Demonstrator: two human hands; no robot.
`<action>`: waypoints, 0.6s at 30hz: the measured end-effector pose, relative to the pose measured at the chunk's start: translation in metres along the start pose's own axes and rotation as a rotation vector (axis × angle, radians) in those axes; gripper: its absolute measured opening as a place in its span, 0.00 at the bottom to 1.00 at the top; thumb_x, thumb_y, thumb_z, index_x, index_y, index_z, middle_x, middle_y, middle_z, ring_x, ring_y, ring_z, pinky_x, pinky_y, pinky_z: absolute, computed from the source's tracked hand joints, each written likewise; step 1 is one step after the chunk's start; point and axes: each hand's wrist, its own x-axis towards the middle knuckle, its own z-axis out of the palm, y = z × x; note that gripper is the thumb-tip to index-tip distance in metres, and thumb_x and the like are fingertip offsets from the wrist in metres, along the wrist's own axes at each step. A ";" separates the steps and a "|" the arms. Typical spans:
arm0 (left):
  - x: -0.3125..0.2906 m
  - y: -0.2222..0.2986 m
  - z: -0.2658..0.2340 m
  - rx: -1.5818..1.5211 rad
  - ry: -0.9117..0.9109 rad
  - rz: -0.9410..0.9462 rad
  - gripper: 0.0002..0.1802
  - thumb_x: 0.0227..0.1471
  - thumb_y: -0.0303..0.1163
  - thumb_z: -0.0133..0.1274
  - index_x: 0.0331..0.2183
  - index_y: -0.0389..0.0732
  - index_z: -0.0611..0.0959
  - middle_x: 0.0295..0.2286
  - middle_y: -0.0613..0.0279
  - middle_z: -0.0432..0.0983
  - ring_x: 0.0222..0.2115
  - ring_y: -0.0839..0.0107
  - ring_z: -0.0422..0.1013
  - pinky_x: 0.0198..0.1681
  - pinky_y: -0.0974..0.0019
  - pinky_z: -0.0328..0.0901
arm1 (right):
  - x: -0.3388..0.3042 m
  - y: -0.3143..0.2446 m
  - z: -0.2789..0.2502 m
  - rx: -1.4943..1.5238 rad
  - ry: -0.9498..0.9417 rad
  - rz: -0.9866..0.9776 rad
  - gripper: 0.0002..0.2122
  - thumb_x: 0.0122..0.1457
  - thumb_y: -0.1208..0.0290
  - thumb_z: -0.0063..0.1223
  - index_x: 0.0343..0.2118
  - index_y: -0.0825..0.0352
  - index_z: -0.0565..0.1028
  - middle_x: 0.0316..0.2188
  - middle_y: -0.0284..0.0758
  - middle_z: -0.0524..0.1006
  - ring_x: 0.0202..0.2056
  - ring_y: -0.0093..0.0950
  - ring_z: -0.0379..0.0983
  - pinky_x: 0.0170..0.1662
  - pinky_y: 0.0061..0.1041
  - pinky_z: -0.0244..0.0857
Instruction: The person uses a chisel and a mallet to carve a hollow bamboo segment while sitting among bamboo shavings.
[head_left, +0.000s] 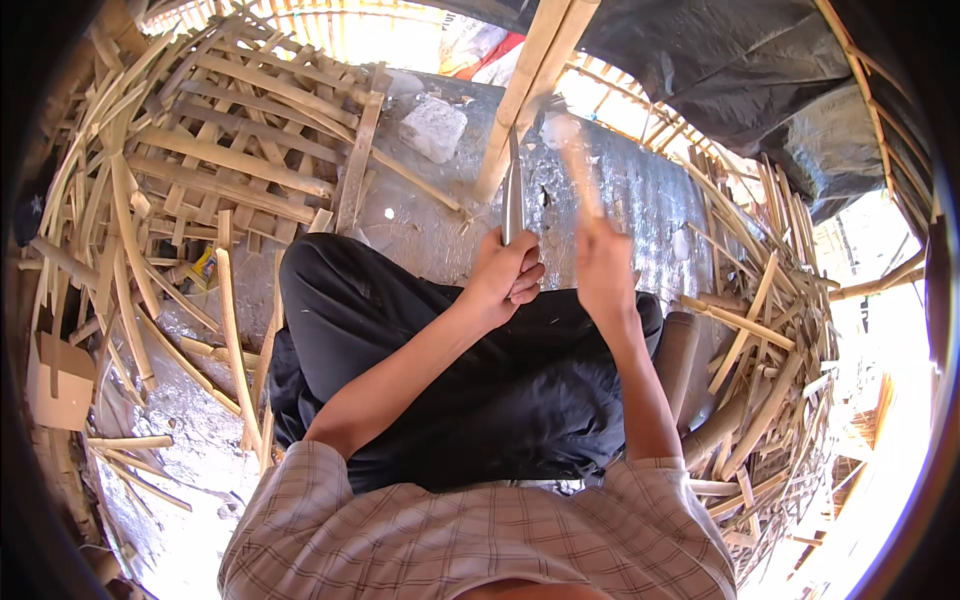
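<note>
My left hand (508, 268) is closed around the near end of a narrow steel blade (513, 195). The blade points away from me and tapers; its far tip meets the lower part of an upright bamboo pole (530, 95). Whether the tip has entered the pole cannot be made out. To the right, my right hand (604, 262) grips the wooden handle of a hammer (583, 180). Motion smears the handle, and the hammer's head is only a dark blur beside the pole. Both forearms reach forward over my crossed, black-trousered legs.
A woven bamboo lattice (240, 150) leans at the left, with loose strips (235, 340) near my knee. More bamboo pieces (765, 410) are heaped at the right. A pale block (433, 128) lies on the grey sheet ahead. Black plastic sheeting (740, 70) hangs at the upper right.
</note>
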 end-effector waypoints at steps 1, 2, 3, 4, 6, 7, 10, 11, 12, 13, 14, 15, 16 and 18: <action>-0.001 -0.002 0.000 -0.005 0.017 0.019 0.15 0.59 0.28 0.49 0.22 0.45 0.64 0.15 0.73 0.58 0.09 0.83 0.52 0.08 0.74 0.46 | -0.003 0.003 0.002 -0.182 -0.151 0.060 0.14 0.68 0.66 0.51 0.32 0.74 0.71 0.14 0.47 0.67 0.15 0.32 0.62 0.20 0.36 0.55; -0.002 -0.004 0.002 -0.011 0.033 0.037 0.15 0.59 0.29 0.49 0.22 0.45 0.64 0.15 0.73 0.58 0.09 0.83 0.52 0.08 0.74 0.46 | -0.006 0.004 -0.002 -0.158 -0.125 0.085 0.14 0.68 0.66 0.51 0.32 0.74 0.71 0.15 0.48 0.68 0.15 0.34 0.62 0.21 0.37 0.55; -0.004 -0.002 0.000 -0.005 0.057 0.057 0.16 0.59 0.29 0.49 0.22 0.45 0.64 0.15 0.73 0.58 0.09 0.83 0.52 0.08 0.74 0.46 | -0.007 -0.005 -0.009 -0.120 -0.097 0.112 0.14 0.68 0.66 0.51 0.31 0.74 0.71 0.15 0.49 0.68 0.15 0.36 0.62 0.21 0.39 0.56; -0.002 0.003 0.001 0.008 0.045 0.064 0.16 0.59 0.29 0.49 0.21 0.45 0.64 0.15 0.73 0.58 0.09 0.83 0.52 0.08 0.74 0.46 | 0.001 -0.015 -0.022 -0.092 -0.064 0.119 0.14 0.68 0.66 0.51 0.31 0.74 0.71 0.16 0.50 0.68 0.15 0.38 0.62 0.22 0.40 0.56; -0.004 0.001 0.000 0.028 0.049 0.037 0.17 0.59 0.29 0.50 0.21 0.45 0.64 0.15 0.73 0.58 0.09 0.84 0.51 0.08 0.74 0.46 | 0.007 -0.049 -0.051 -0.153 0.005 0.188 0.13 0.69 0.67 0.50 0.31 0.73 0.70 0.13 0.43 0.67 0.14 0.28 0.60 0.20 0.35 0.54; 0.001 -0.004 -0.007 0.025 -0.004 0.027 0.15 0.59 0.30 0.50 0.22 0.44 0.65 0.15 0.72 0.58 0.09 0.84 0.51 0.08 0.74 0.46 | 0.010 -0.064 -0.062 -0.100 0.067 0.166 0.13 0.69 0.67 0.50 0.31 0.73 0.70 0.13 0.40 0.66 0.14 0.26 0.59 0.19 0.34 0.53; 0.002 -0.008 0.001 0.012 0.009 0.049 0.15 0.59 0.30 0.50 0.22 0.44 0.66 0.15 0.72 0.59 0.09 0.84 0.51 0.08 0.74 0.47 | 0.020 -0.063 -0.057 0.107 0.263 0.072 0.11 0.68 0.68 0.50 0.33 0.73 0.70 0.14 0.37 0.65 0.15 0.23 0.57 0.19 0.32 0.51; 0.004 -0.010 0.001 0.024 -0.004 0.034 0.14 0.59 0.29 0.50 0.23 0.44 0.66 0.15 0.72 0.59 0.09 0.84 0.51 0.08 0.74 0.47 | 0.020 -0.054 -0.050 0.179 0.327 0.032 0.11 0.68 0.69 0.50 0.34 0.73 0.70 0.15 0.36 0.66 0.16 0.23 0.56 0.19 0.32 0.51; 0.005 -0.012 -0.002 0.040 -0.016 0.025 0.13 0.59 0.29 0.50 0.24 0.43 0.66 0.15 0.72 0.58 0.09 0.84 0.52 0.08 0.74 0.46 | 0.013 -0.025 -0.033 0.136 0.317 -0.015 0.09 0.68 0.72 0.50 0.36 0.75 0.70 0.17 0.37 0.68 0.16 0.25 0.59 0.19 0.32 0.52; 0.007 -0.013 -0.003 0.050 -0.028 0.015 0.12 0.58 0.29 0.50 0.25 0.43 0.67 0.15 0.72 0.58 0.09 0.84 0.52 0.08 0.73 0.46 | 0.004 -0.017 -0.023 0.004 0.171 -0.074 0.10 0.67 0.71 0.49 0.36 0.76 0.70 0.18 0.43 0.69 0.17 0.35 0.63 0.21 0.37 0.55; 0.007 -0.013 -0.002 0.062 0.006 0.021 0.11 0.58 0.28 0.50 0.25 0.43 0.67 0.14 0.72 0.58 0.09 0.83 0.52 0.08 0.73 0.46 | -0.006 -0.007 -0.012 -0.116 0.035 -0.149 0.11 0.67 0.71 0.49 0.36 0.77 0.70 0.18 0.49 0.70 0.18 0.46 0.67 0.23 0.41 0.58; 0.004 -0.014 -0.002 0.074 0.044 0.022 0.11 0.58 0.28 0.49 0.26 0.43 0.67 0.14 0.72 0.58 0.08 0.83 0.52 0.08 0.73 0.46 | -0.012 -0.004 -0.006 -0.142 -0.098 -0.026 0.12 0.67 0.70 0.49 0.34 0.77 0.70 0.18 0.52 0.70 0.19 0.50 0.66 0.24 0.42 0.59; 0.001 -0.016 -0.002 0.086 0.083 0.023 0.10 0.58 0.27 0.49 0.26 0.43 0.67 0.14 0.71 0.58 0.08 0.83 0.52 0.07 0.72 0.46 | -0.018 -0.003 0.000 -0.166 -0.231 0.098 0.13 0.67 0.69 0.48 0.33 0.77 0.69 0.18 0.55 0.70 0.20 0.55 0.66 0.25 0.44 0.60; -0.003 -0.023 0.007 0.148 0.108 0.011 0.09 0.58 0.25 0.48 0.28 0.42 0.66 0.13 0.71 0.57 0.08 0.82 0.53 0.07 0.71 0.46 | -0.016 -0.020 -0.026 -0.094 -0.196 0.154 0.13 0.67 0.68 0.50 0.32 0.76 0.70 0.17 0.56 0.69 0.21 0.57 0.64 0.24 0.44 0.59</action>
